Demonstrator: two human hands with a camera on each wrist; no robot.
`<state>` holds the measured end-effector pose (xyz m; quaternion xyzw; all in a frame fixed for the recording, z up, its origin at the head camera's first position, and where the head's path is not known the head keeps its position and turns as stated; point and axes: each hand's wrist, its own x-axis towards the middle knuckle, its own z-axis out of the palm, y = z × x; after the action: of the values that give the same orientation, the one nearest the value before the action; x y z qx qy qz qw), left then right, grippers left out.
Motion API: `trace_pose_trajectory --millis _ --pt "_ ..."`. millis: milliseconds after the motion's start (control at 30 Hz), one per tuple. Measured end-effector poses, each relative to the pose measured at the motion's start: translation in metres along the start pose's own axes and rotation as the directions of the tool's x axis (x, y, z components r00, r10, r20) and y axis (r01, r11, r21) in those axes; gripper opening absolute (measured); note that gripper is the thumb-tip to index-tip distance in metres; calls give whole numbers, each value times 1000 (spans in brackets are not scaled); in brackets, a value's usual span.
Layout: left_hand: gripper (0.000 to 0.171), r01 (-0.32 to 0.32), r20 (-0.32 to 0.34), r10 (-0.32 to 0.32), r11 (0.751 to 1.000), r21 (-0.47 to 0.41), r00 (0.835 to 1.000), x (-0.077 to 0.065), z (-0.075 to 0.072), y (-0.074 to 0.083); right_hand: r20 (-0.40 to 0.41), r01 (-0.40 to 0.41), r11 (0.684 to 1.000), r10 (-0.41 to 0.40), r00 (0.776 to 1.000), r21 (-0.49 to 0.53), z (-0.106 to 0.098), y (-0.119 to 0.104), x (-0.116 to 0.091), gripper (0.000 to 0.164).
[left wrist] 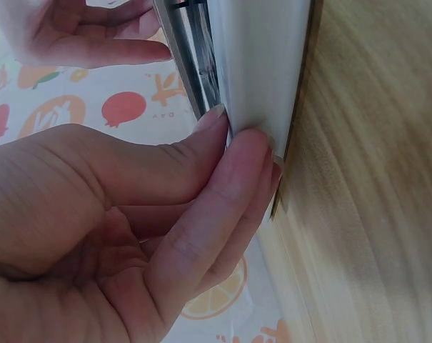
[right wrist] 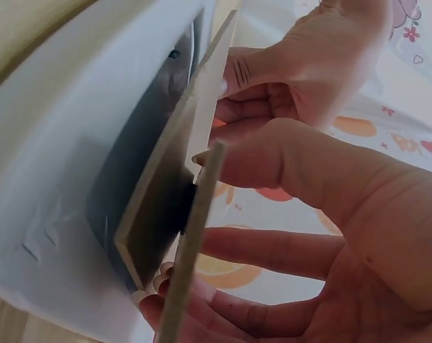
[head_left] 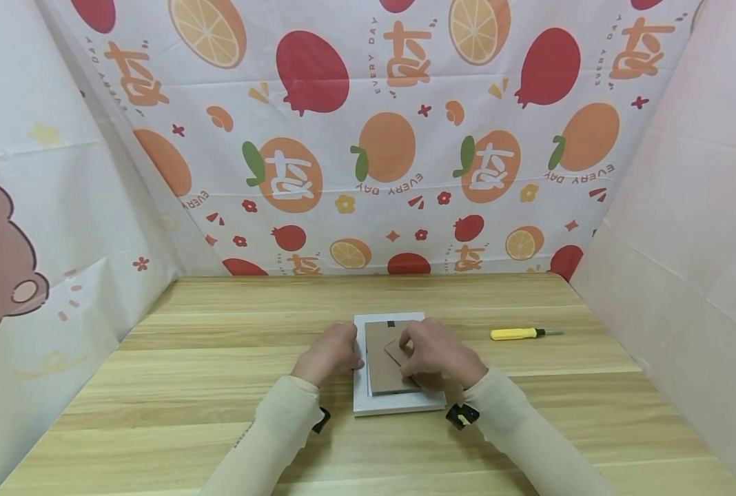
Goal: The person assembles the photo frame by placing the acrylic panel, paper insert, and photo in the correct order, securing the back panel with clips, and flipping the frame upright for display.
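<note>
A white picture frame (head_left: 360,396) lies on the table with its back up. Its brown backing board (head_left: 380,375) is tilted out of the frame's recess, as the right wrist view shows. A stand leg (head_left: 395,351) sticks up from the board. My left hand (head_left: 332,353) pinches the frame's left side; in the left wrist view the thumb sits at the inner edge and the fingers on the white border (left wrist: 262,64). My right hand (head_left: 435,350) pinches the stand leg, its thumb and fingers around the thin brown panel (right wrist: 194,236). The picture side is hidden.
A yellow-handled screwdriver (head_left: 517,334) lies to the right of the frame on the wooden table (head_left: 250,331). Fruit-printed curtains (head_left: 386,227) hang behind the table, with more pale cloth along both sides.
</note>
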<state>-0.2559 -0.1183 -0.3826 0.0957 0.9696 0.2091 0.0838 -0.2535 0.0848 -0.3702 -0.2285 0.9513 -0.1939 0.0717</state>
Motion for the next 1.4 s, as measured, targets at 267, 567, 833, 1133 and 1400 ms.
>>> trace_pose_trajectory --millis 267,567,833,1133,1400 --pt "31 -2 -3 2 1000 8 1000 0 0 1 -32 14 1000 -15 999 -15 6 -3 -1 35" --pt "31 -9 -16 9 1000 15 1000 -2 -1 2 -21 -24 1000 24 999 0 5 -5 -3 35" --pt "29 8 -9 -8 1000 -1 1000 -2 0 4 -19 -32 999 32 999 -16 6 -8 -4 42" --pt "28 11 -15 -10 1000 18 1000 -1 2 3 1 -53 999 53 999 -9 6 -7 -2 48" --pt "27 3 -21 -3 1000 12 1000 -1 2 3 -2 -47 999 47 999 -24 5 -6 -2 44"
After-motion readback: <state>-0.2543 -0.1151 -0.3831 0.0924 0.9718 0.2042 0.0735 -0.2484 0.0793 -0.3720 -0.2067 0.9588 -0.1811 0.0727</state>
